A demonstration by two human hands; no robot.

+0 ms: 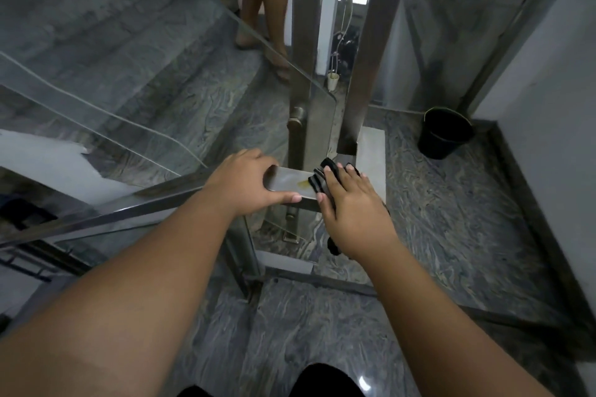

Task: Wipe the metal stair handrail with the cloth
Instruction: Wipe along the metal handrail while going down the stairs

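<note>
Wiping step, as I read it. The cloth (pixel 322 171), dark with stripes, sits on top of the flat metal handrail (pixel 290 180) right by the corner post, with a loose end dangling under the wrist. The right hand (pixel 350 203) lies over it, a wide flat grip with the fingers spread and pressing down rather than bunched. The left hand (pixel 240 182) has a narrow grip wrapped round the rail itself, thumb along the near edge, steadying it.

There's a yellowish smear (pixel 303 184) on the bare metal between the two hands. If it were me, I'd drag the cloth left over that spot with firm even pressure and slide the left hand out of the way first, since fingers leave prints on steel like this.

Room-wise: grey veined stone floor (pixel 451 219), glass panel (pixel 129 74) under the rail, and a black bucket (pixel 446 134) in the corner. Someone else's legs (pixel 264 10) are on the stairs.
</note>
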